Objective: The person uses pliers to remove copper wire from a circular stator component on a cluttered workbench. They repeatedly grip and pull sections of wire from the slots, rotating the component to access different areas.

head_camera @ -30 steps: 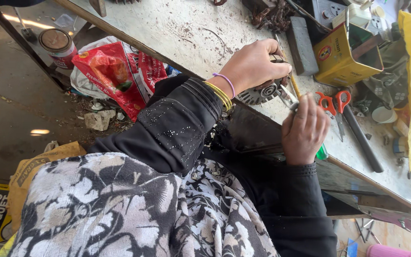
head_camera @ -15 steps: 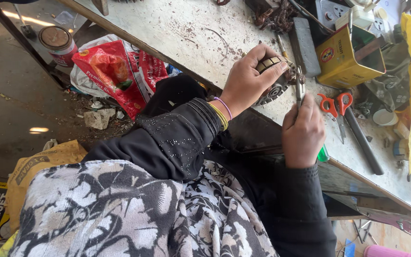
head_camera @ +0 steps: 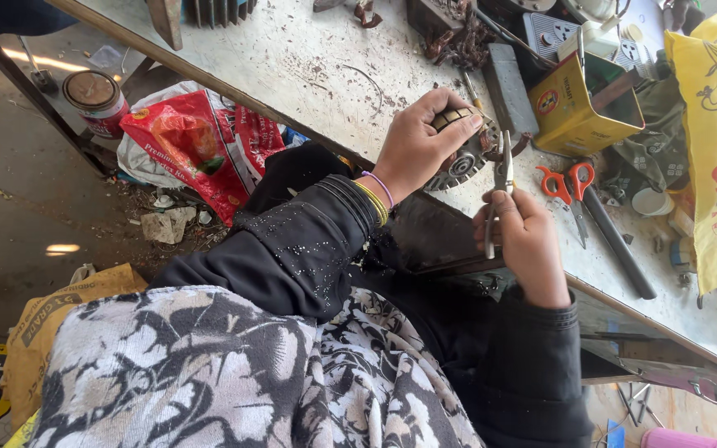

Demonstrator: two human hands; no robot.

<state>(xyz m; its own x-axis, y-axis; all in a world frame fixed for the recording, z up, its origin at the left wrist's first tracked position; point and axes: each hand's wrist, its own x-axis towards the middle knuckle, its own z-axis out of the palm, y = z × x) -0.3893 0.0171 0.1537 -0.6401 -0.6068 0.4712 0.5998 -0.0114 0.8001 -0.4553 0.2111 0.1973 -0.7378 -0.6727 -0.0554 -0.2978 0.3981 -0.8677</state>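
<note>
The left hand [head_camera: 415, 145] has risen off the desk [head_camera: 309, 58], its grip closed on the motor part [head_camera: 462, 158], now tilted up. Just right of it, the right hand [head_camera: 524, 236] grips pliers [head_camera: 501, 178], tips at the part; work looks underway. Scissors [head_camera: 566, 187] lie further right.

1. My left hand [head_camera: 417, 145] wraps a round metal motor part [head_camera: 462, 158] near the surface's [head_camera: 309, 66] front edge.
2. My right hand [head_camera: 524, 241] clasps pliers [head_camera: 499, 187] touching it; orange scissors [head_camera: 566, 187] lie beside.
</note>
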